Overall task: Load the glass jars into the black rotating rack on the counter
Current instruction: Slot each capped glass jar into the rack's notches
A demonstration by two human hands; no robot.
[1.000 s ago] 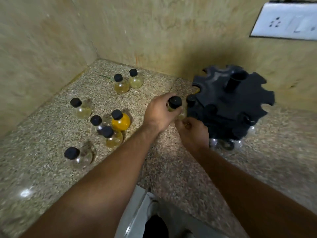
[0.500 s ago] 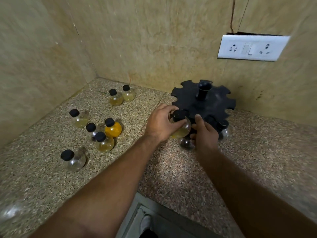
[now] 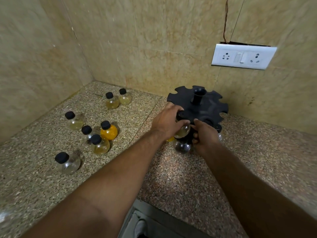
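The black rotating rack (image 3: 207,107) stands on the counter near the back wall, its notched top disc ringed with slots. My left hand (image 3: 167,121) grips a round glass jar (image 3: 182,132) of pale yellow liquid with a black cap, held at a front slot of the top disc. My right hand (image 3: 205,133) grips the rack's front edge just right of that jar. A clear jar (image 3: 181,147) hangs in the lower tier below it. Several loose black-capped jars stand on the counter to the left, among them an orange one (image 3: 109,132) and a clear one (image 3: 69,162).
A granite counter (image 3: 171,177) fills a corner of beige tiled walls. Two pale jars (image 3: 118,99) stand near the back corner. A white switch and socket plate (image 3: 242,56) sits on the wall above the rack. The counter's front edge runs below my arms.
My left hand has carried the pale yellow jar from beside the rack up to a front slot of the top disc. My right hand shifted onto the rack's front edge. The camera pulled back.
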